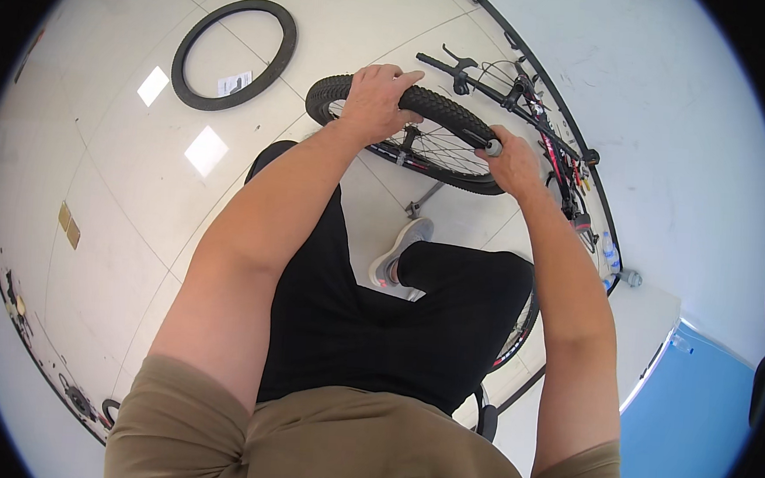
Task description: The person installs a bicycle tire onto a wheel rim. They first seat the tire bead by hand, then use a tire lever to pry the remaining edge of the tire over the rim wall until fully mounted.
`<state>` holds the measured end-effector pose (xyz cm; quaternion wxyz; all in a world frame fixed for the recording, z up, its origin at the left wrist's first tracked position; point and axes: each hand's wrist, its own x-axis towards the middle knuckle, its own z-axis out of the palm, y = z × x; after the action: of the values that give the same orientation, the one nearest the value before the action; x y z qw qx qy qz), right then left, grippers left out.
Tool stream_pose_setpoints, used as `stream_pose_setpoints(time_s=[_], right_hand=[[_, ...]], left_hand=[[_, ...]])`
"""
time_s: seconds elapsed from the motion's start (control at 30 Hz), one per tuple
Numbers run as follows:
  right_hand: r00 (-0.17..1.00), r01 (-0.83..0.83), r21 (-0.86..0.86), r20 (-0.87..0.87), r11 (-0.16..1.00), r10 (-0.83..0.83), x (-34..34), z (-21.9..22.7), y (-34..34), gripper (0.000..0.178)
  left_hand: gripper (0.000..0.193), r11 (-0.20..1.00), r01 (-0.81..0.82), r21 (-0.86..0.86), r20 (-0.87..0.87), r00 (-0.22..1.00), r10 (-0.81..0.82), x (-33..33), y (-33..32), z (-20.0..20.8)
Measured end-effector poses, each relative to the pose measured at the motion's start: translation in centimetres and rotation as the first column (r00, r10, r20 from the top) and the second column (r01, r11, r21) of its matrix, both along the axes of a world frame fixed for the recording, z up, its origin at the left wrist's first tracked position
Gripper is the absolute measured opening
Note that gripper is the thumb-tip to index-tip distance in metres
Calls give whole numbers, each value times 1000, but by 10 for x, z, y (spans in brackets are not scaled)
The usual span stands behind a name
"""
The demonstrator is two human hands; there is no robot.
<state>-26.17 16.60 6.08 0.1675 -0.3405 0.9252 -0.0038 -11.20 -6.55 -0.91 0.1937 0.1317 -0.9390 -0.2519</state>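
Note:
A bicycle wheel (456, 118) with a knobby black tyre stands tilted in front of my knees, its spokes and hub in view. My left hand (377, 104) is closed over the top of the tyre, thumb on the near side and fingers over the tread. At the wheel's right side, my right hand (516, 164) is closed around a small tool with a rounded grey end (493, 147). The tool's end sits against the tyre's edge; the rest is hidden in the hand, so its kind cannot be told.
A loose black tyre (283, 58) lies on the tiled floor at far left, a printed paper (234, 84) inside it. A bicycle with black handlebars (484, 89) lies along the wall at right. Plastic bottles (609, 251) stand by the wall. Another wheel (521, 333) is beside my right knee.

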Motion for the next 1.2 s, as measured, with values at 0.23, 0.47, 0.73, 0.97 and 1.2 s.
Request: stream_pose_setpoints(time_s=[0.23, 0.47, 0.73, 0.97, 1.2], right_hand=[[997, -30, -34, -76, 999, 27, 12, -7, -3, 42], [998, -7, -30, -68, 1000, 5, 22, -2, -6, 41], [996, 53, -80, -68, 995, -59, 26, -7, 12, 45], [999, 40, -146, -16, 988, -43, 14, -20, 24, 49], [997, 16, -131, -79, 991, -26, 36, -15, 8, 47]], left_hand=[[73, 964, -218, -149, 232, 940, 248, -6, 1, -1], [61, 970, -162, -183, 297, 931, 211, 5, -13, 0], [68, 963, -171, -208, 242, 945, 220, 3, 14, 9], [59, 985, 51, -167, -41, 997, -59, 1, 65, 16], [60, 988, 94, -121, -55, 993, -101, -1, 56, 18]])
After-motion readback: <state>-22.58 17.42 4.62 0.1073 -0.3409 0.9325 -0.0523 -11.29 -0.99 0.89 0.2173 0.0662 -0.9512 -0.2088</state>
